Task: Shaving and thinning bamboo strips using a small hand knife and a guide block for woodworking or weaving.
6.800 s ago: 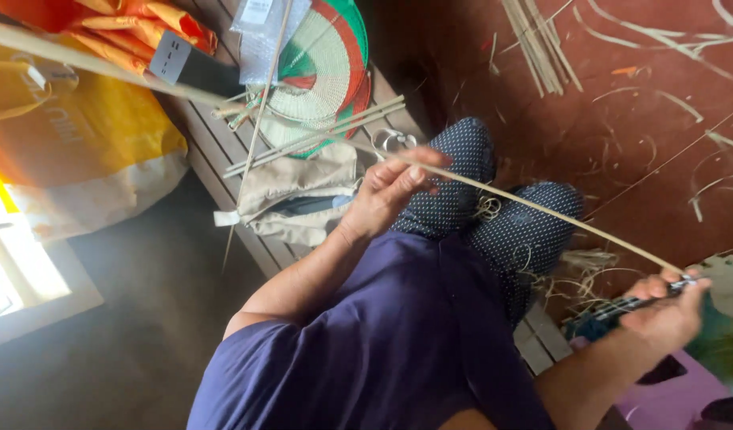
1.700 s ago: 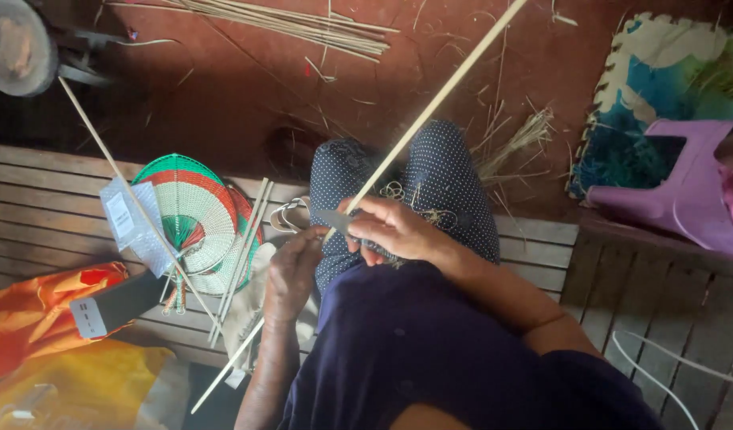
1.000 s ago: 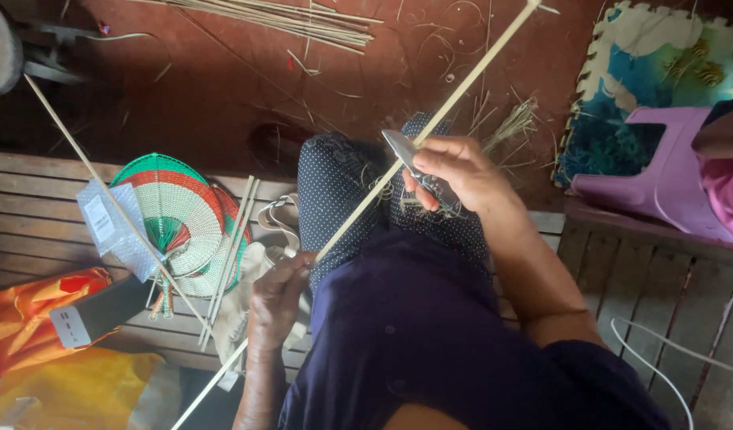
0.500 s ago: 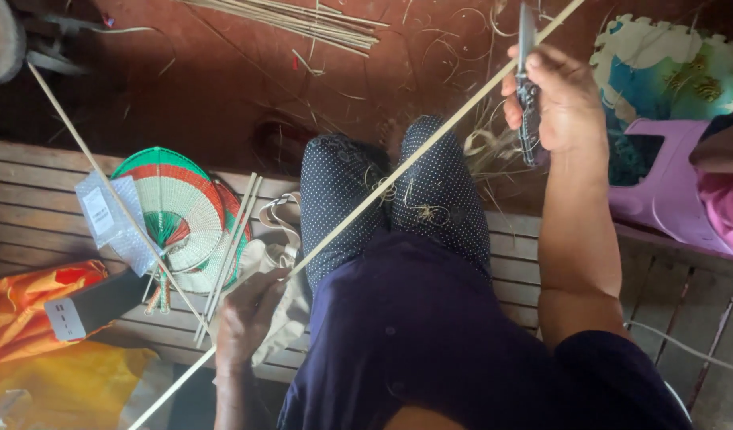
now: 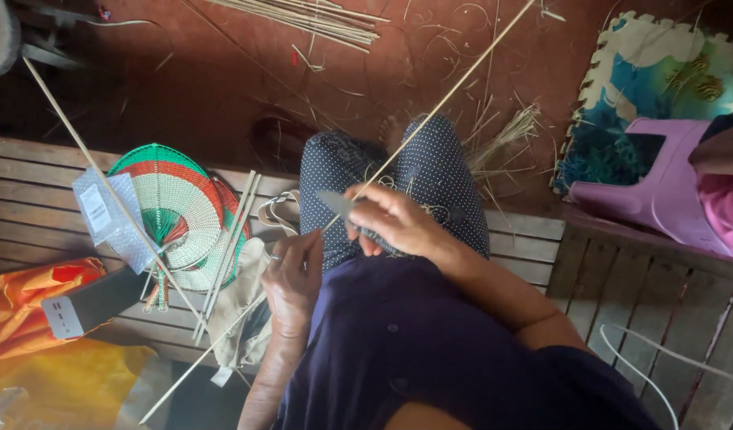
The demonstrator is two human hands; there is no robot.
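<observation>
Knife (image 5: 340,204) sits in my right hand (image 5: 394,227), fingers wrapped tight on the handle, blade against the long bamboo strip (image 5: 430,111) that runs across my lap toward 1 o'clock. Left hand (image 5: 291,279) pinches the strip at 7 o'clock. I'd say keep the blade shallow and strokes away from me.

Knife (image 5: 346,209): only blade tip shows, handle buried in right hand (image 5: 394,223). Bamboo strip (image 5: 430,111) runs off top edge; mid-section hidden behind left hand (image 5: 293,275). Purple plastic stool (image 5: 661,187) cut by right edge, part covered by pink cloth. Orange bag (image 5: 32,299) cut at left edge. Small packet (image 5: 99,211) print too small to read.
</observation>
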